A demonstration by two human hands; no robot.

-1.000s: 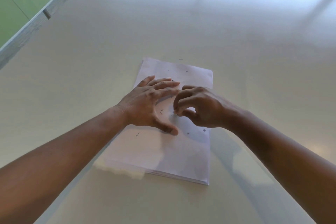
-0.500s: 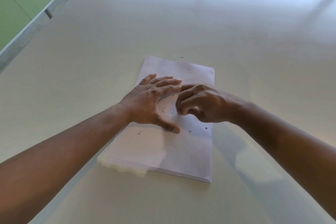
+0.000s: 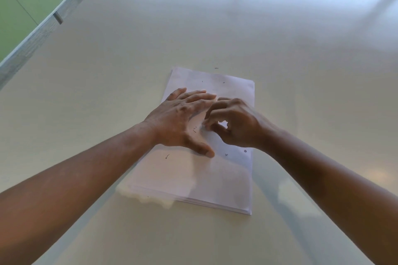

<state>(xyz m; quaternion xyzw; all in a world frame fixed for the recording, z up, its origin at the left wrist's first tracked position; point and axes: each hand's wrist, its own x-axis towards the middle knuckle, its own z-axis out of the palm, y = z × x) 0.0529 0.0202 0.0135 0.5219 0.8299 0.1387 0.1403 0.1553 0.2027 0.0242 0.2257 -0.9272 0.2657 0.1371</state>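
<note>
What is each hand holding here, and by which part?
Left hand lies flat on the paper stack, gripping nothing. Right hand curls its fingers into a pinch at the top sheet's middle; whether they hold anything cannot be told.

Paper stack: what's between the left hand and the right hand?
Head view: between left hand and right hand, only the paper stack, bare apart from small dark specks.

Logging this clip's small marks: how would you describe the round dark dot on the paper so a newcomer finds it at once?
On the pale table lies a stack of white paper under the left hand and right hand. The dot sits near the stack's right edge, just below the right wrist. It is round, while the marks around it are thin bent slivers.
</note>
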